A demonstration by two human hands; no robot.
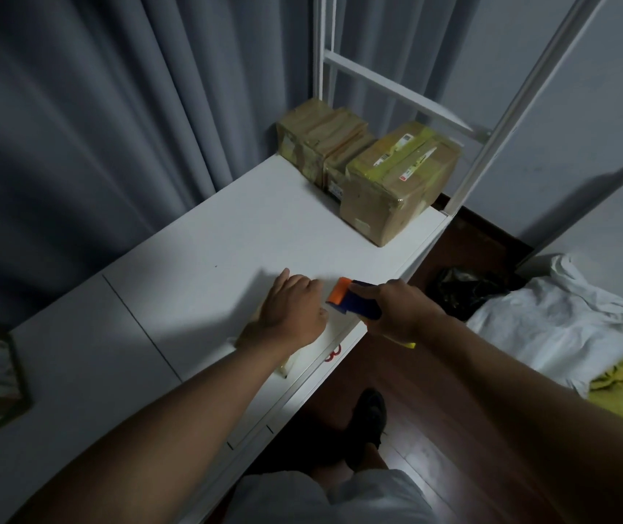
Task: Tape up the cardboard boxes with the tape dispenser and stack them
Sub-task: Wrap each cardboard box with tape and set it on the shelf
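My right hand (397,310) grips the tape dispenser (355,298) above the table (196,259), left hand (289,315) loosely curled beside it; three taped boxes (397,179) sit far off, seemingly unstacked.

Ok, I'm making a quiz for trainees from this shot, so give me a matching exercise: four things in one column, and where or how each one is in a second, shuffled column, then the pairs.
Things:
1. tape dispenser
2. left hand
3. cardboard boxes
4. white cloth

Places or states:
A. grouped at the far end of the white table, by the white frame
B. lying in a heap on the floor to the right
C. held in the right hand near the table's front edge
D. resting palm down on the table top

Pairs: 1-C, 2-D, 3-A, 4-B
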